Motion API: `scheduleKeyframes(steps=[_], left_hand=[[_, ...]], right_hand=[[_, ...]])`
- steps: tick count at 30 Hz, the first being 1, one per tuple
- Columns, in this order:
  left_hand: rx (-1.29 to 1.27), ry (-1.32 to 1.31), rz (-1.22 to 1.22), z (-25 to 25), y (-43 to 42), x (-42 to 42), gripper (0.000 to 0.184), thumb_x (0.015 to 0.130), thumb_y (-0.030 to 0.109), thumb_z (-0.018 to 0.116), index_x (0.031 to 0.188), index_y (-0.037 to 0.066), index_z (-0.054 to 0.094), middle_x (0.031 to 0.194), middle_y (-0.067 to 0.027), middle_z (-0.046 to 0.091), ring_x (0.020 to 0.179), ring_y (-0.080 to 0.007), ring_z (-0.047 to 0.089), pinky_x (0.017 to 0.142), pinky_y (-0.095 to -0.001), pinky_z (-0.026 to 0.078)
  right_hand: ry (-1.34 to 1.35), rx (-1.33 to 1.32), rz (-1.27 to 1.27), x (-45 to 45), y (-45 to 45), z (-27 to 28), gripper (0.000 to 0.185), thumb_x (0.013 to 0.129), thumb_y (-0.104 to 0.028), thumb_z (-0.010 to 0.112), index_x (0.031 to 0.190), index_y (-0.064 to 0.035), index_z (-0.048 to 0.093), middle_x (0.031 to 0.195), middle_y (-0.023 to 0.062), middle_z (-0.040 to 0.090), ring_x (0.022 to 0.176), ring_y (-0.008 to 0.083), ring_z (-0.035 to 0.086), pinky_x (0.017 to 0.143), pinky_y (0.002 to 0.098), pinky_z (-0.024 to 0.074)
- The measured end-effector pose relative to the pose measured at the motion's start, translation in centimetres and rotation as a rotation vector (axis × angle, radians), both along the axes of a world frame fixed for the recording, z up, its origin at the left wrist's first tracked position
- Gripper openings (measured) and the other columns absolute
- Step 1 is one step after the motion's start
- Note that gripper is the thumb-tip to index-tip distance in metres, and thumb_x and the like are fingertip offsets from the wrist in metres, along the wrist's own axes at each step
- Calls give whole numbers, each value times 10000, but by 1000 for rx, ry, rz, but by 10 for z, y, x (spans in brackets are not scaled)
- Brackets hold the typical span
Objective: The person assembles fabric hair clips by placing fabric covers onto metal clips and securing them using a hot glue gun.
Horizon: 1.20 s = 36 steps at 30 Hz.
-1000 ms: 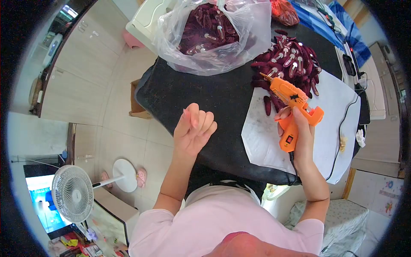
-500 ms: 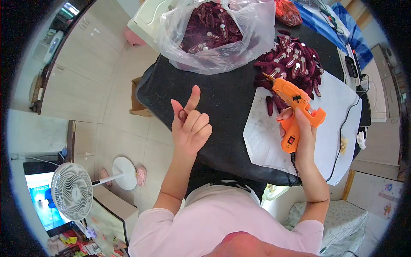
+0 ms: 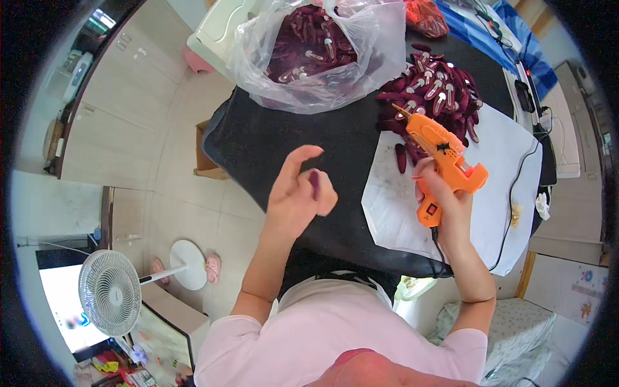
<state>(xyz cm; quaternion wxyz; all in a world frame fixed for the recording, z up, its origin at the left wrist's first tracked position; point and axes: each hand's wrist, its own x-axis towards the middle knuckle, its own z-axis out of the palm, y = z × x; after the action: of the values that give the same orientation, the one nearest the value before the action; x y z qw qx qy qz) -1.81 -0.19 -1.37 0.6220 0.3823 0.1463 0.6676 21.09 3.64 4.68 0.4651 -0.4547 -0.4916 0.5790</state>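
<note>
My right hand (image 3: 445,193) is wrapped round the handle of an orange hot glue gun (image 3: 435,138), its nozzle pointing up and left toward a pile of maroon hair clips (image 3: 438,90). Over the black table cover, my left hand (image 3: 298,193) has its fingers curled round a small maroon hair clip (image 3: 314,183), mostly hidden by the fingers; the index finger sticks out. More maroon clips, several showing metal backs, fill a clear plastic bag (image 3: 258,87) at the far side.
White paper (image 3: 393,206) lies on the black table cover (image 3: 264,138) under the clip pile. The glue gun's cord (image 3: 512,200) runs across it. A red bag (image 3: 427,18) sits at the back. A standing fan (image 3: 111,293) is on the left.
My left hand has turned over and moved slightly right, with the maroon piece now facing the other side. The glue gun has shifted slightly in my right hand's grip.
</note>
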Motion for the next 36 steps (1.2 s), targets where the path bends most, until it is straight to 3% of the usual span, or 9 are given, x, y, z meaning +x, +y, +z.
scheduleKeyframes(steps=[1,3,5,9,11,14,23,29,36], left_hand=[[-68,227,103,6,-5,4,349,923,60,531,1246,46,399,765,-63,620,627,-152,549,596,-313,455],[238,881,413,15,-3,15,392,879,13,581,1226,51,402,856,-93,658,722,-168,616,661,-329,489],[443,1193,603,16,0,22,362,834,-17,622,1144,52,449,917,-101,681,800,-189,656,712,-341,509],[552,1171,744,17,4,25,152,729,0,707,833,63,617,961,-73,701,905,-228,670,787,-357,511],[649,1249,805,23,2,24,162,717,39,729,837,75,628,962,-64,701,921,-211,665,819,-360,497],[727,1323,875,25,-1,22,175,694,103,757,833,97,651,963,-40,699,946,-187,652,888,-369,462],[891,1399,932,32,-4,28,183,693,61,761,842,107,666,975,-10,672,955,-167,630,902,-383,463],[911,1422,916,33,-8,34,214,676,58,788,837,118,659,963,26,655,950,-149,616,894,-383,470],[928,1435,893,29,-6,35,218,680,65,788,842,120,651,965,34,648,958,-145,609,905,-375,464]], right_hand=[[6,19,23,-1,-1,0,140,830,-175,594,856,-47,544,930,105,604,625,106,536,573,236,421],[75,-28,83,3,-2,-3,121,792,-61,643,870,-49,551,996,99,599,687,103,559,633,242,440],[51,-30,152,4,-6,-2,125,796,-48,652,874,-48,554,992,97,600,717,103,568,642,246,448],[4,9,243,6,-9,-1,160,790,-21,688,882,-51,561,991,78,603,763,84,572,666,230,455],[54,43,259,4,-11,-7,184,783,-16,704,889,-58,560,992,65,606,764,69,565,666,208,453],[65,62,306,4,-13,-5,164,800,16,687,923,-14,582,963,58,632,869,98,594,785,235,489],[88,-12,304,-1,-15,-13,169,783,10,706,898,-29,590,866,18,632,787,77,590,694,224,487],[181,-68,349,-1,-12,-13,132,789,-13,701,871,-27,598,822,23,632,715,87,595,639,221,485],[93,-107,307,3,-12,-9,123,794,-18,692,879,-22,603,798,35,637,684,110,624,606,223,486]])
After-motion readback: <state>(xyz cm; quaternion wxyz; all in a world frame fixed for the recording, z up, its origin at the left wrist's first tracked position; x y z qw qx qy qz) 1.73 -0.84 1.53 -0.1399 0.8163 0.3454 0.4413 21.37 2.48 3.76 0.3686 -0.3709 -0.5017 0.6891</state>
